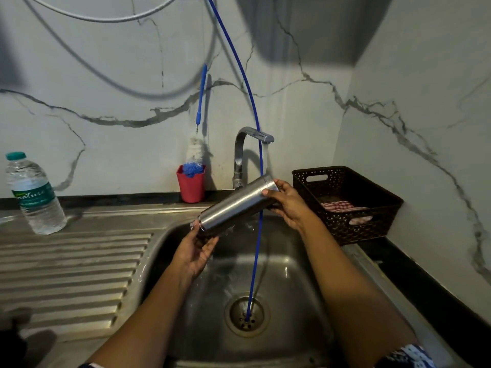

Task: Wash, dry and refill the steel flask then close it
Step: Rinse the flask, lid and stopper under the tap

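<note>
The steel flask (233, 205) lies tilted over the sink (292, 274), its mouth end low at the left and its base high at the right under the tap (252, 144). A thin stream of water runs from the tap onto the base end. My left hand (195, 251) cups the mouth end from below. My right hand (288, 203) grips the base end. The flask has no cap on it that I can see. A plastic water bottle (34, 192) stands on the draining board at the far left.
A red cup (191, 185) holding a blue and white bottle brush stands behind the sink. A dark basket (345, 203) with a checked cloth inside sits at the right. A blue tube (255, 235) hangs down into the drain. The ribbed draining board (74, 266) lies to the left.
</note>
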Demonstrator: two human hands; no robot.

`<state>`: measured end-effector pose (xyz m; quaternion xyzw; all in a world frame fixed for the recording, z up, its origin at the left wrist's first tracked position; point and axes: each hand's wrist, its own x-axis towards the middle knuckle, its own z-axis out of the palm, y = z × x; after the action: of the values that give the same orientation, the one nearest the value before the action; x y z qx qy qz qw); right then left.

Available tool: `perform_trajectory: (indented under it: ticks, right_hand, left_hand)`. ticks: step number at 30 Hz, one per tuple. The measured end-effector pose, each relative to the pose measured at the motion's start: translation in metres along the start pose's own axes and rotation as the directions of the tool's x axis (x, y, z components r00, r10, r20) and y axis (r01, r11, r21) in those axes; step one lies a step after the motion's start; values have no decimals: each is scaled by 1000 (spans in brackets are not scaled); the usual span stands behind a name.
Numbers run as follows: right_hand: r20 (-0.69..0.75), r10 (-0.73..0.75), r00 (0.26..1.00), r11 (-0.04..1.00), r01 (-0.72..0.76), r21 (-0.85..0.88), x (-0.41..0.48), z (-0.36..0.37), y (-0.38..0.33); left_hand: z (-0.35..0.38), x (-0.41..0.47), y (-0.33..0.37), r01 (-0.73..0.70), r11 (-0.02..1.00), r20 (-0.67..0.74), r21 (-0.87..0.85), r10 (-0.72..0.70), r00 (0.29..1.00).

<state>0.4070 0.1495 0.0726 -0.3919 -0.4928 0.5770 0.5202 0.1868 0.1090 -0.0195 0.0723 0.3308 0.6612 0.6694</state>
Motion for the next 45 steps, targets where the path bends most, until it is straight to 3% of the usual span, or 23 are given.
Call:
perform_trajectory:
  ticks: [2,5,7,11,16,20,24,27,33,35,38,40,45]
  right_hand:
    - [62,109,992,971,-93,-221,-11,-10,-8]
    - [113,388,915,799,-274,-535,-36,-27,-13]
    - [136,508,850,741,-351,-573,-56,-36,-6]
    - [221,650,727,732,-521,-439,-82,-55,10]
    - [213,653,727,718,-505,-478,-108,-57,26]
    - [114,591,799,736,-476,-482,-111,-56,33]
    - [44,525,850,734,-426,-528,-105,-46,44]
    - [43,514,857,733,-413,-540,-103,-42,54]
    - [107,572,813,763,-481,-431,-104,-43,59]
    - [43,526,850,784,-464,-411,-99,-43,64]
    - [-15,441,897,800,-400,-447,-95,-40,70]
    - [0,412,911,805,-364,-469,-95,-37,73]
    - [70,493,867,824,-439,-359,-94,-39,73]
  left_hand:
    - [2,-4,2,-7,1000,22,-30,8,1000]
    - [6,-7,3,-29,999,17,37,29,999]
    - [9,-11,-1,-33,988,-14,154,35,999]
    - [28,-24,-18,-68,947,44,315,58,997]
    - [61,-42,-52,-114,816,205,567,-5,979]
    - [68,-49,-63,-88,632,181,770,-83,980]
    - [66,-45,-66,-98,575,175,812,-81,981]
    - [64,-42,-71,-106,624,189,774,-68,980]
    - [59,-44,-64,-20,760,270,650,-206,941]
    - [59,-42,-65,-24,749,260,662,-199,945]
    - [60,-38,-68,-90,619,228,780,-147,962]
    - [60,-37,-69,-107,584,217,805,-122,969]
    - [59,-39,-65,-60,728,241,683,-147,959]
